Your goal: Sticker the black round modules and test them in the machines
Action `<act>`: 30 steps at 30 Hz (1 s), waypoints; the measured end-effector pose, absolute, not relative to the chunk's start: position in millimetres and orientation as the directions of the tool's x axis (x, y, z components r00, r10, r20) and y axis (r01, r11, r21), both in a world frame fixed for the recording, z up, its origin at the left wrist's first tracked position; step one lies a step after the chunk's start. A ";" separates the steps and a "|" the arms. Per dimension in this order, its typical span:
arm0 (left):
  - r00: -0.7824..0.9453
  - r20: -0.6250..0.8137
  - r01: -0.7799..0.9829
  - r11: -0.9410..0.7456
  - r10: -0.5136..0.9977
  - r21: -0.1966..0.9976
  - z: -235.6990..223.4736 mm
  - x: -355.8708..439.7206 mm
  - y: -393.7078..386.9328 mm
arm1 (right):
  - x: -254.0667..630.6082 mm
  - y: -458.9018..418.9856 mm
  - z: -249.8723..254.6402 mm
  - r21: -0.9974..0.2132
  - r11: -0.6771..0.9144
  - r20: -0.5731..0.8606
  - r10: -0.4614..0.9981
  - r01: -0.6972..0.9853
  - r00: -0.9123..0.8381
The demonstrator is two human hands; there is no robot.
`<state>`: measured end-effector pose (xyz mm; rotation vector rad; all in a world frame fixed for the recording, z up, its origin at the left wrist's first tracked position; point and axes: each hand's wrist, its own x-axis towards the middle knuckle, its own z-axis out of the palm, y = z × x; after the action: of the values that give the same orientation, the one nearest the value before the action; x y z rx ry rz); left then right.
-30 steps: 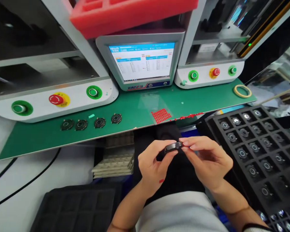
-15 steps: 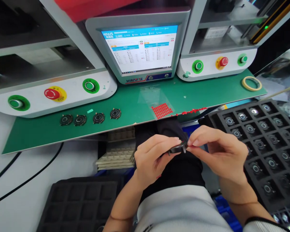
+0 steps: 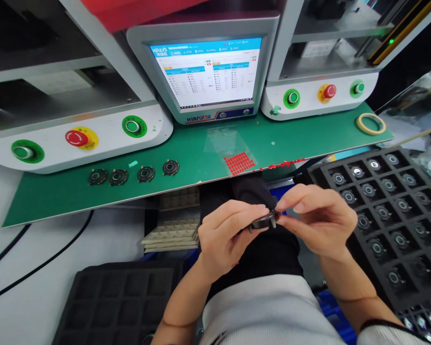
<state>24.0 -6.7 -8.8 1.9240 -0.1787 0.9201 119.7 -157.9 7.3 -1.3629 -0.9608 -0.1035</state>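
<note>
My left hand grips a small round black part by its edge, held over my lap. My right hand pinches a tiny red piece against the right side of that same part. On the green mat lie several similar round black parts in a row at the left. A sheet of small red squares lies at the mat's front edge, with a strip of red bits to its right.
A black tray filled with round parts stands at the right. An empty black foam tray lies at the lower left. Behind the mat stand a monitor, two button panels and a tape roll.
The view has tilted down slightly since the first frame. My right hand's fingers have shifted a little at the part's right side; the left hand keeps its hold.
</note>
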 end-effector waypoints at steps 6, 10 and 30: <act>0.707 0.663 -0.485 -0.512 0.247 0.709 -10.3 23.8 -4.2 | 119.3 -161.4 8.4 -0.683 0.225 0.704 0.460 0.695 0.542; 0.711 0.658 -0.476 -0.518 0.248 0.710 -11.0 23.2 -4.2 | 122.8 -164.8 15.4 -0.666 0.223 0.690 0.546 0.712 0.475; 0.456 0.582 -0.027 -0.644 0.673 0.765 -15.2 36.6 8.6 | 81.8 -131.4 6.9 -0.947 0.263 0.316 0.660 0.184 0.682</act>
<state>36.6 8.6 -15.2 1.9808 0.5389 1.2273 81.8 -131.4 6.9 -1.2951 -0.8033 0.3730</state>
